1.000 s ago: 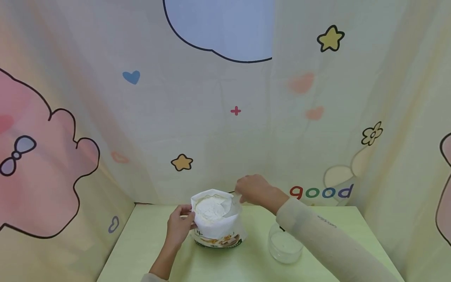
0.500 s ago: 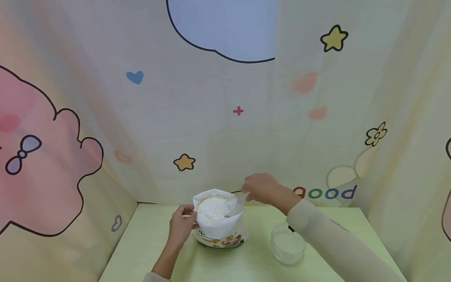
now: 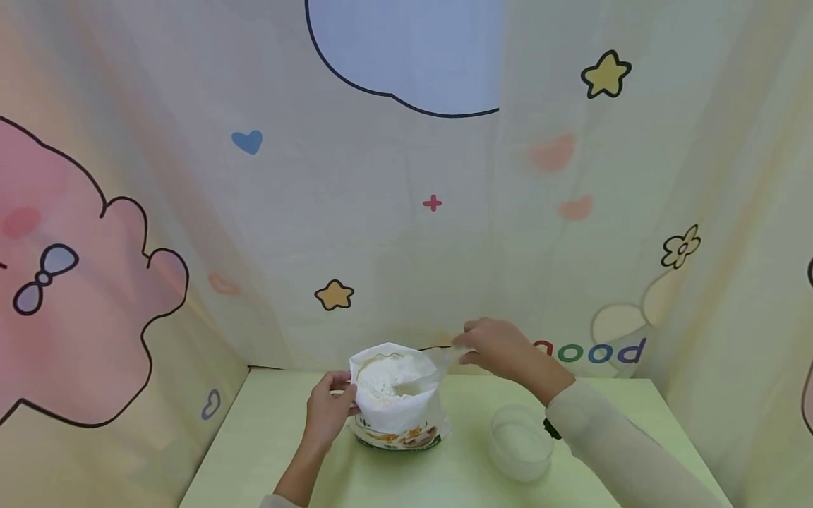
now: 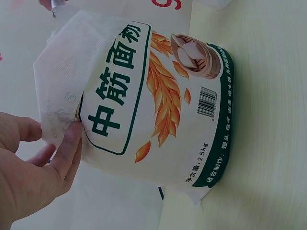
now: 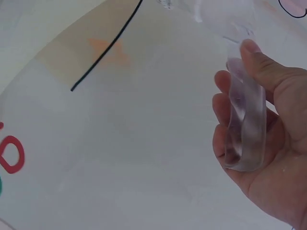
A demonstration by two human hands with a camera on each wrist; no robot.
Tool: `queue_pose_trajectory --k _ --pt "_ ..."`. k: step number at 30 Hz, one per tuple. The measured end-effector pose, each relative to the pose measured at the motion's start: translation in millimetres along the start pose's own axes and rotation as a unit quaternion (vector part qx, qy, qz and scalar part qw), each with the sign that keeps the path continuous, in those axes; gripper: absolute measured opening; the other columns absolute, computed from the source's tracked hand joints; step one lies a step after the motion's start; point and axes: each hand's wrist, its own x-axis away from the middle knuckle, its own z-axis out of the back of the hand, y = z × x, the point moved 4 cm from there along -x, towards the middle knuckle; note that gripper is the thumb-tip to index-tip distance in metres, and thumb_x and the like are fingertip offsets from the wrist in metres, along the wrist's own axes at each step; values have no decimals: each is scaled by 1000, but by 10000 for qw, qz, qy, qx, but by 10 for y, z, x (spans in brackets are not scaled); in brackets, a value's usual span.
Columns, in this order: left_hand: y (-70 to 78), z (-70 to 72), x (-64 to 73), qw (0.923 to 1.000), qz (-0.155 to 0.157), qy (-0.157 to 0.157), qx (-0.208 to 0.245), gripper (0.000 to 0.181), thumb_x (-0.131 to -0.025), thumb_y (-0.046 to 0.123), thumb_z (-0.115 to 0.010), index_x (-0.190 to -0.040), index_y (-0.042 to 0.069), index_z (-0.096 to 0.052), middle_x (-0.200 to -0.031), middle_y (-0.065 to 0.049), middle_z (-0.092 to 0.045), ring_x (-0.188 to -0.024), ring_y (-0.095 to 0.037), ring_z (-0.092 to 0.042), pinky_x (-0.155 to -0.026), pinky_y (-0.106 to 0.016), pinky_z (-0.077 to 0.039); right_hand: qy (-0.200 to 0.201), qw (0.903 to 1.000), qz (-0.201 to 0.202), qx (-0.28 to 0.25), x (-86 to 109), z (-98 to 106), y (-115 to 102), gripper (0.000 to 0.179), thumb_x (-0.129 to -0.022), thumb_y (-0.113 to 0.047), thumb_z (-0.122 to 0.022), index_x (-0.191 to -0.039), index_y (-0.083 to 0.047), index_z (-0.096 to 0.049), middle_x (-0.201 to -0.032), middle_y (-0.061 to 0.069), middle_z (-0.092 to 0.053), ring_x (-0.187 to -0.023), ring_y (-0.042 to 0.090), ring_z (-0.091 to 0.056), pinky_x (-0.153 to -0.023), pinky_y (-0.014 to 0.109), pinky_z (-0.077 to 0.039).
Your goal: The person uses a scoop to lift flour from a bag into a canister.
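An open white bag of flour [image 3: 396, 421] stands on the table, its top edge folded outward and loose white flour [image 3: 379, 379] showing inside. My left hand [image 3: 329, 409] pinches the left rim of the bag between thumb and fingers; the left wrist view shows this hand [image 4: 38, 167] against the printed wheat-ear front. Beyond the bag's right rim, my right hand [image 3: 498, 349] grips a clear plastic scoop by its handle [image 5: 247, 120]. The scoop's head points toward the bag's mouth, and how much of it lies inside is hard to tell.
A clear round bowl [image 3: 521, 444] sits on the pale green table [image 3: 267, 430], right of the bag and near my right forearm. A printed curtain [image 3: 381, 233] hangs close behind the table and along both sides.
My right hand has moved right with the scoop, drawing it away from the flour, where a hollow now shows. My left hand stays on the bag's rim. The head view has shifted slightly.
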Motion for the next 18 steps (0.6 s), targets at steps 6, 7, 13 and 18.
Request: queue_pose_trajectory --k 6,7,13,18 --pt "-3 -3 6 10000 28 -27 3 28 -98 4 -64 -124 -6 -62 -110 -21 -62 -77 -17 -69 -65 -31 -68 604 9976 -66 -345 155 -147 61 34 -86 -28 -83 -117 -17 -78 -93 -3 -67 -82 15 -61 -63 24 -54" --pt "-2 -2 10 10000 39 -25 6 28 -98 4 -64 -124 -6 -62 -110 -21 -62 -77 -17 -69 -65 -31 -68 681 9968 -89 -402 178 -175 66 34 -86 -28 -83 -118 -16 -78 -93 -3 -66 -82 15 -60 -63 23 -54" --pt "-1 -1 8 10000 36 -18 -15 27 -98 3 -64 -123 -6 -62 -109 -21 -62 -77 -17 -69 -66 -32 -68 1045 9917 -241 -707 297 -306 89 35 -89 -29 -80 -121 -16 -77 -96 -2 -67 -86 16 -61 -64 23 -52" --pt "4 3 -4 10000 22 15 -34 26 -97 2 -64 -122 -6 -63 -108 -21 -62 -77 -18 -69 -65 -32 -68 1116 9890 -324 -919 362 -367 106 38 -91 -30 -78 -125 -14 -75 -99 0 -67 -89 18 -61 -65 23 -54"
